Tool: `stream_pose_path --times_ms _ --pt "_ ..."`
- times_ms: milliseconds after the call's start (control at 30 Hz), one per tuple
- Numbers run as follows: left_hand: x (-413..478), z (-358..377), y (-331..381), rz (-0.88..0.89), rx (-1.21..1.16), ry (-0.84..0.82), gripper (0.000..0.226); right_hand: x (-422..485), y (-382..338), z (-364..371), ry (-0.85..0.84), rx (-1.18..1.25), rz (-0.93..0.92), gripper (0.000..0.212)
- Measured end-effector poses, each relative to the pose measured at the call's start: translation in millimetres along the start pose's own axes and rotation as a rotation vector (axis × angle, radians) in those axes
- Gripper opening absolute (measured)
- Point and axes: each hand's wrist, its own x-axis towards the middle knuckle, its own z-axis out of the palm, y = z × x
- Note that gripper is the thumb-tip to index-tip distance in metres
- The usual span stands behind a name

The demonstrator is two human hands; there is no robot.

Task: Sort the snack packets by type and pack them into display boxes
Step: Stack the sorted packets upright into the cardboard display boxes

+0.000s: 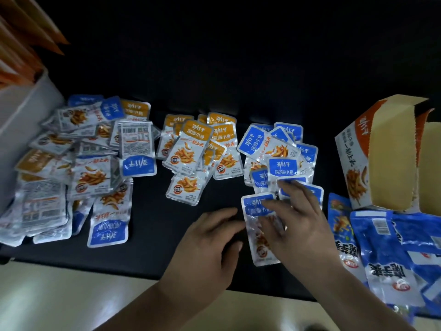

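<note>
Head camera, looking down: where are your hands sitting?

— Both are reaching out over the near edge of the black bench (pixel 148 223), forearms coming up from the bottom of the view. My left hand (pixel 210 240) is resting palm down, its fingers (pixel 222 216) loosely bent and gripping nothing, the thumb lying just beside a blue-labelled packet (pixel 260 249).

And the right?

— My right hand (pixel 296 223) is lying across that same packet, palm down, fingers (pixel 290 187) fanned wide. The far fingertips are touching the near edge of the blue pile (pixel 282 166). It is blurred, so I am not seeing any pinch, only spread fingers pressing on top.

Where are the other packets lying?

— The orange-labelled pile (pixel 191 149) is sitting in the middle of the bench, apart from the blue one. A mixed heap (pixel 90 168) of both kinds, some face down, is spreading along the left side beside a white tub (pixel 26 108). The open orange display box (pixel 372 149) is standing at the right, beyond some larger blue bags (pixel 381 254) lying at the near right.
</note>
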Motion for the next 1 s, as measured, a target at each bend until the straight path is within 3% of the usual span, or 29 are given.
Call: stream_pose_path --times_ms 133,333,467,633,733,1000 --pt "-12 -31 -8 -0.072 0.048 -0.003 0.036 13 -29 1 0.05 0.081 -0.052 0.027" --pt "-41 -75 -34 -0.086 0.177 0.077 0.034 28 -81 12 -0.07 0.189 -0.11 0.03" --pt "-55 -128 -85 -0.061 0.437 0.202 0.03 30 -108 26 -0.122 0.243 -0.194 0.024" --pt "-57 -148 -123 -0.169 0.669 0.073 0.072 53 -129 54 -0.175 0.147 -0.183 0.053" --pt "-56 -138 -129 -0.196 0.694 0.015 0.07 77 -130 64 -0.257 0.023 -0.118 0.066" --pt "-55 -153 -122 -0.17 0.687 0.081 0.052 95 -136 60 -0.456 -0.177 -0.033 0.074"
